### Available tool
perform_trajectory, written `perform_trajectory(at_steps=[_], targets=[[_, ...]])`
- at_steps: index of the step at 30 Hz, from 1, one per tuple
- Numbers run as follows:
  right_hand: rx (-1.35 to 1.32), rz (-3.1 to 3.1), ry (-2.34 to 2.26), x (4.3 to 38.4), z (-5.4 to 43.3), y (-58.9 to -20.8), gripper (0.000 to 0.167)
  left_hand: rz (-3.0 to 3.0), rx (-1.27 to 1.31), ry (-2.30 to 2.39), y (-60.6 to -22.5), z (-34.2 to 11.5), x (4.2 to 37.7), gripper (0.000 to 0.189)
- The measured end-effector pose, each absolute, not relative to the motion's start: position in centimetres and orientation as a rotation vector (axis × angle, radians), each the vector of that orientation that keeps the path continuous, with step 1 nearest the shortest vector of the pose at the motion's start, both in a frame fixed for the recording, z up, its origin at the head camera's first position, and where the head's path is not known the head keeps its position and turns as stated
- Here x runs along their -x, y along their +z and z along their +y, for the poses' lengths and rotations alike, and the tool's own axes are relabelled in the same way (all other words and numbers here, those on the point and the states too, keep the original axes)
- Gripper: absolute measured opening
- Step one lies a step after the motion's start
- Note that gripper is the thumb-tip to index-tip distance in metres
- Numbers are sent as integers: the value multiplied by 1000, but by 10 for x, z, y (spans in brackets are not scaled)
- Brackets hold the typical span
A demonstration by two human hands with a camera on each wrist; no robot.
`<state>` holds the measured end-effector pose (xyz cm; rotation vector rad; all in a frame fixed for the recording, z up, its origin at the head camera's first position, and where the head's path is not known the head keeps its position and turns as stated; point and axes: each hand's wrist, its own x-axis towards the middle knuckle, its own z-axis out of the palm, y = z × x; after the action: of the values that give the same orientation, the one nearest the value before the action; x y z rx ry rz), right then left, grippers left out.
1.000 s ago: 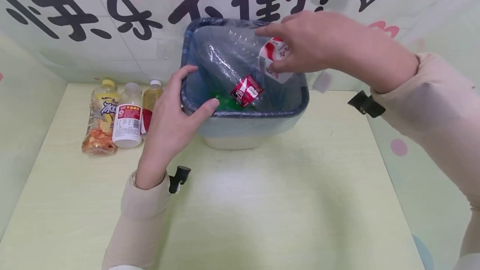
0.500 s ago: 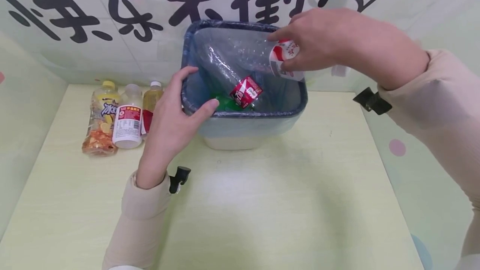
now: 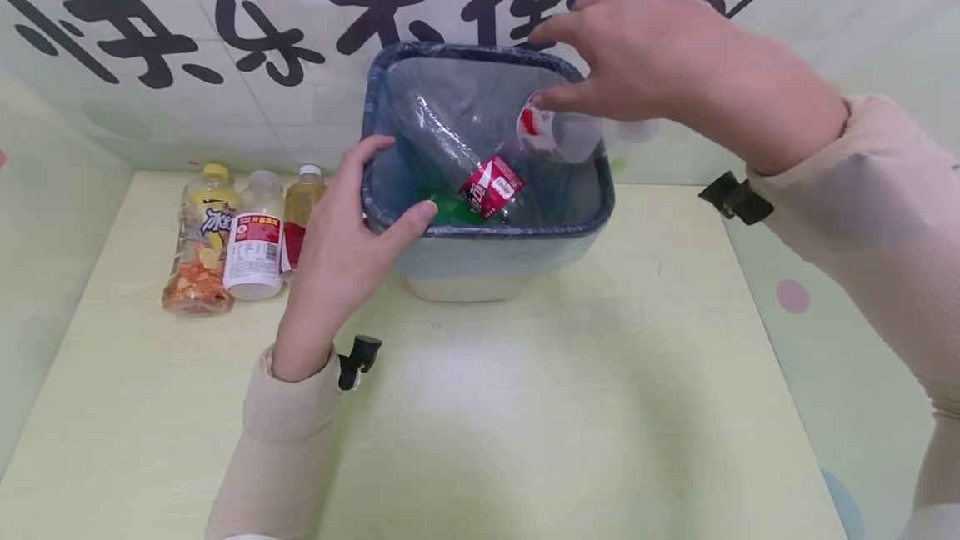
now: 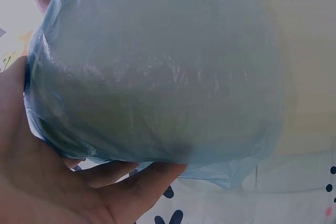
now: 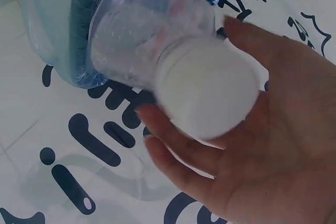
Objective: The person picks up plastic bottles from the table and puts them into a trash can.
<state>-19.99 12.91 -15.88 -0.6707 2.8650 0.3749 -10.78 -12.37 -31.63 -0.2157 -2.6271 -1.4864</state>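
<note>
A trash can (image 3: 495,248) lined with a translucent blue bag stands at the back of the table. My left hand (image 3: 337,257) grips its left rim, thumb over the front edge; in the left wrist view its fingers (image 4: 142,187) lie along the bagged outer wall. Over the right part of the opening, my right hand (image 3: 637,57) has its fingers spread around a clear plastic bottle (image 3: 558,136) with a red-and-white label. The right wrist view shows that bottle's white cap (image 5: 207,85) between the parted fingers. Inside the can lie a clear bottle with a red label (image 3: 491,186) and something green (image 3: 450,208).
Left of the can, an iced tea bottle (image 3: 202,248), a white-bodied bottle with a red label (image 3: 255,248) and a bottle of yellowish liquid (image 3: 302,202) stand in a row. Behind the can rises a wall (image 3: 247,132) with large black characters.
My right hand has shifted up and its fingers have opened off the labelled bottle, which has tipped and sits lower at the can's right side. The left hand has kept its place.
</note>
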Motion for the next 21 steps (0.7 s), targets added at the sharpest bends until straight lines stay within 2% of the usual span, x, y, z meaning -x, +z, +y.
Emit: perform_trajectory(at_steps=[16,21], targets=[[637,2907,357,201,130,-159,71,-2628,234,-1485,-315,-124,106,75],[641,2909,346,203,131,-157,71,-2599,272,-1466,-318,-125,107,85]])
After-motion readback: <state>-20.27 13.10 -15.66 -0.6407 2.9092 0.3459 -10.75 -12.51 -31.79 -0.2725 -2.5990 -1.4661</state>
